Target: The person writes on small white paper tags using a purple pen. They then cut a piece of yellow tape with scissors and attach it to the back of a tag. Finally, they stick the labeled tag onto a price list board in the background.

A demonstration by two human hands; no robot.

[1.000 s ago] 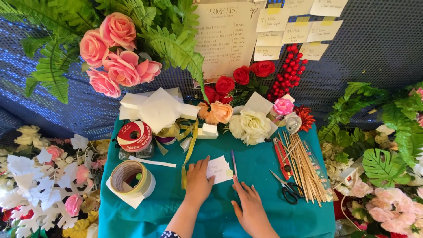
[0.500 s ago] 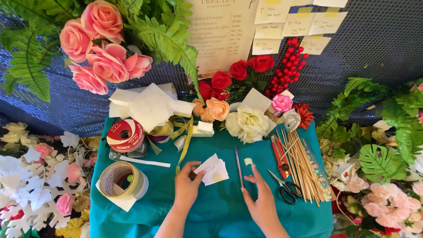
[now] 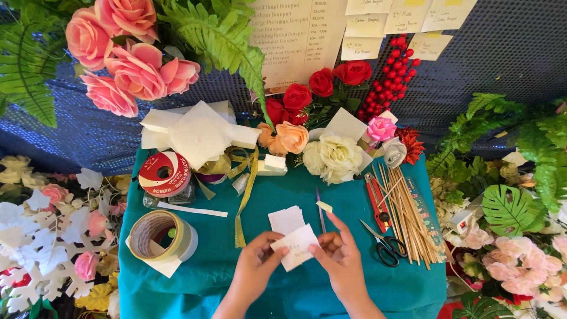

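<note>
Both my hands hold one small white square of paper [image 3: 298,248] over the teal table [image 3: 224,277]. My left hand [image 3: 255,266] pinches its left edge and my right hand [image 3: 338,253] pinches its right edge. A small pale piece [image 3: 323,206] sticks to my right index fingertip. More white paper squares [image 3: 286,218] lie in a small stack on the cloth just beyond my hands. A thin grey stick [image 3: 319,208] lies beside that stack.
A roll of wide tape [image 3: 160,235] and a red ribbon spool [image 3: 164,172] sit at the left. Black-handled scissors [image 3: 385,247], a red cutter [image 3: 375,198] and a bundle of wooden skewers [image 3: 409,220] lie at the right. Artificial flowers [image 3: 331,155] and folded white paper [image 3: 195,133] crowd the back.
My hands came together from lying apart on the cloth. One white square has been lifted off the stack and is now held between both hands. The view has shifted slightly.
</note>
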